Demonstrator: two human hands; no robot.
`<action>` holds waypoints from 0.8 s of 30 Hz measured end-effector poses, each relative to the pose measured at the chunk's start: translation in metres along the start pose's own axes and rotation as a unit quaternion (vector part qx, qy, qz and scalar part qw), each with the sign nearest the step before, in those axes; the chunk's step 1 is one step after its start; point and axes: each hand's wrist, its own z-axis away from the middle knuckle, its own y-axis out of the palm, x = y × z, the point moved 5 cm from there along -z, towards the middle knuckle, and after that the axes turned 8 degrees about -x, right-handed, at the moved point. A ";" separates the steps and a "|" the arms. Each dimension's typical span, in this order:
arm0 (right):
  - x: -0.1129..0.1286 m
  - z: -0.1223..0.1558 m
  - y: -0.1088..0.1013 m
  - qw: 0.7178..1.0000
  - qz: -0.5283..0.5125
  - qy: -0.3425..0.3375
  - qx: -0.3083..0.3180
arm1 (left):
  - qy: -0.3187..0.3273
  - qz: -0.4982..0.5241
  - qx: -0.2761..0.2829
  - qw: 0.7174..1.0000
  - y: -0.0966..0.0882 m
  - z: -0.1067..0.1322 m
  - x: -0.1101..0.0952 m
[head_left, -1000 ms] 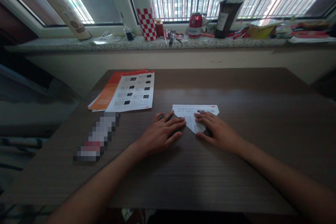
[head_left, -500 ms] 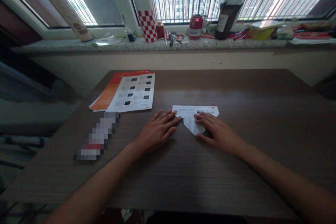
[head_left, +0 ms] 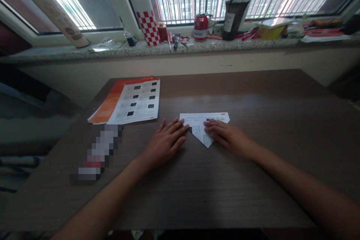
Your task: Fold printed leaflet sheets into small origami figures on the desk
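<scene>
Head view: folded paper (head_left: 203, 127) lies flat mid-table (head_left: 253, 97), on dark wood-grain laminate. It is a thin white printed sheet creased into a triangle. The long straight edge runs left-right on the far side and the tip points at the person. Left hand (head_left: 165, 143) is palm-down with fingers loosely spread, fingertips at the paper's left corner, probably touching. Right hand (head_left: 229, 138) is flat, fingers extended on the paper's right half. Glossy leaflets (head_left: 132, 101) lie far-left.

A white printed sheet of paper (head_left: 203, 125), folded into a downward-pointing triangle with a straight top edge bearing a thin red strip, lies flat near the middle of the dark wooden table (head_left: 253, 180).
</scene>
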 end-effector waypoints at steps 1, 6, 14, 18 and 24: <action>-0.001 -0.001 0.000 1.000 -0.008 -0.001 -0.005 | 0.002 0.001 -0.005 1.000 -0.001 -0.001 -0.001; -0.006 -0.007 0.001 0.999 -0.012 -0.009 -0.036 | 0.006 -0.008 -0.026 1.000 -0.009 -0.013 -0.008; -0.009 -0.011 0.001 0.999 -0.019 -0.016 -0.041 | 0.000 -0.010 -0.082 0.997 -0.012 -0.059 -0.004; -0.009 -0.009 0.000 0.999 -0.014 -0.018 -0.031 | -0.018 0.007 -0.118 0.993 -0.005 -0.063 0.009; -0.008 -0.008 0.000 0.999 0.004 -0.025 -0.029 | -0.028 0.016 -0.125 0.992 0.006 -0.057 0.018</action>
